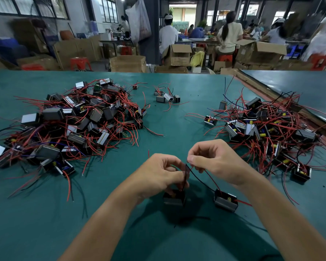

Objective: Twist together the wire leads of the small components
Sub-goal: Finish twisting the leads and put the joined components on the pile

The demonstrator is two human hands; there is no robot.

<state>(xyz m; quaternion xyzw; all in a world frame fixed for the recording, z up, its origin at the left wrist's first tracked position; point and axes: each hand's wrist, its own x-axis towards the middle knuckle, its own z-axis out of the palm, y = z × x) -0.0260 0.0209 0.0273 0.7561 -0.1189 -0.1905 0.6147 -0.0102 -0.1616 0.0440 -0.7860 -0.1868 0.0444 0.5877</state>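
Above the left component (174,199), our left hand (162,172) and right hand (215,162) pinch upright leads (185,172) (right hand nearer their crossing).

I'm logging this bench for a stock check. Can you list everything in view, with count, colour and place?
table: one, green top, foreground
left pile: many grey-black components, red leads, table's left
right pile: many, same kind, table's right
small cluster: a few components, far middle
left component: one, black-grey, near middle
right component: one, black-grey, just right of it
held leads: black and red, above those two
cardboard boxes: several, brown, floor beyond the table
stools: several, red, among the boxes
people: several, far benches
left hand: pinches the held leads
right hand: pinches the held leads
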